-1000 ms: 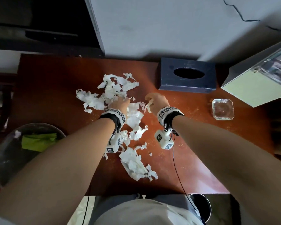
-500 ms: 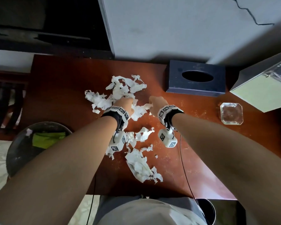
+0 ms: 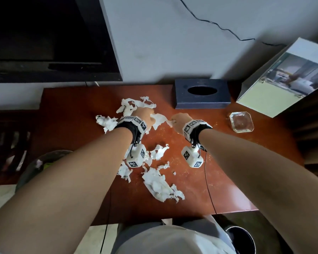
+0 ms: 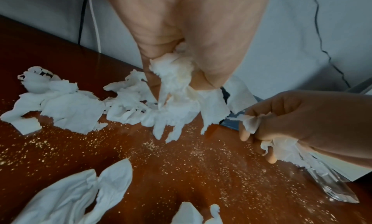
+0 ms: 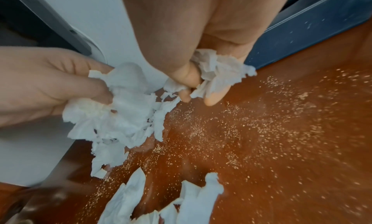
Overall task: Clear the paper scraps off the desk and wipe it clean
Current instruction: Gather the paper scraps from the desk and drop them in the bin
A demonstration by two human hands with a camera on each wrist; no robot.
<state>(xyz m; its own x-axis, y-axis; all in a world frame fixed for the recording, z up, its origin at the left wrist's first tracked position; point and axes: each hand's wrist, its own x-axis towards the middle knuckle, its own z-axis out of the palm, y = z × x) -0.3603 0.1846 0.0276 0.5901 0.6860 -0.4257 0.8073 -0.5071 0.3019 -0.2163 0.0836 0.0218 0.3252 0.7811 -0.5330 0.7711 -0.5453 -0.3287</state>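
Observation:
Torn white paper scraps (image 3: 157,186) lie scattered over the reddish-brown desk (image 3: 66,114), which is dusted with fine pale crumbs (image 4: 197,152). My left hand (image 3: 142,114) grips a bunch of scraps (image 4: 177,87) at the far middle of the desk, and loose ends hang down onto the heap below. My right hand (image 3: 179,119) is just to its right, fingers curled round a smaller crumpled wad (image 5: 217,70). More scraps (image 3: 106,122) lie left of my left wrist and near the front.
A dark blue tissue box (image 3: 202,96) stands at the back right, a glass ashtray (image 3: 241,121) further right, and a pale box (image 3: 283,85) at the far right. A dark screen (image 3: 44,39) hangs behind. A round bin (image 3: 44,167) sits at floor level on the left.
Both hands have drawn closer together and lifted bunches of scraps off the desk. The camera has tilted up, showing more of the wall.

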